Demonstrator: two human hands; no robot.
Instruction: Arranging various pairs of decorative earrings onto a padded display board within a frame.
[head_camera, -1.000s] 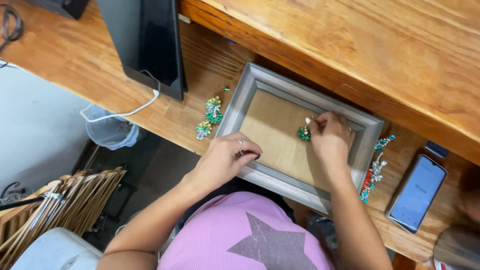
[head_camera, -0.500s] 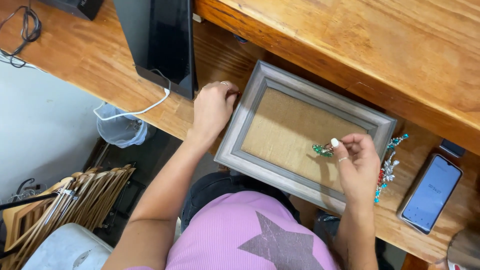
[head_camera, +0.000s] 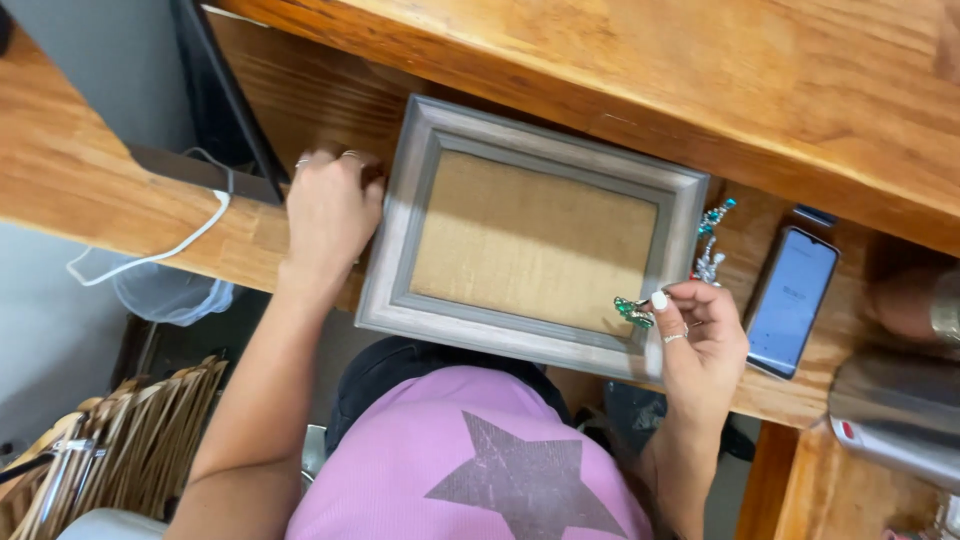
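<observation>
Frame (head_camera: 535, 240), grey-silver moulding around a tan burlap panel, lies flat on the wooden table (head_camera: 90, 190), its near edge overhanging the table's front. Half a second ago the view was wider and the frame sat further right in the picture; now it fills the centre.

Left to right: a white cable (head_camera: 165, 250) drapes off the table edge above a clear plastic bin (head_camera: 170, 295). Left hand (head_camera: 330, 205) rests palm-down at the frame's left edge, fingers curled together against the table, nothing visibly gripped; it was at that same corner half a second ago. Right hand (head_camera: 700, 335) has moved from over the burlap down to the frame's lower right corner, thumb and fingertips pinched on a small green ornament (head_camera: 633, 311).

Beside the frame's right edge lies a strand of teal and silver ornaments (head_camera: 712, 245) on the table. Right of that, a smartphone (head_camera: 793, 300), slim rectangle with a lit pale-blue screen, lies flat. A metallic cylinder (head_camera: 890, 410) shows at far right.
</observation>
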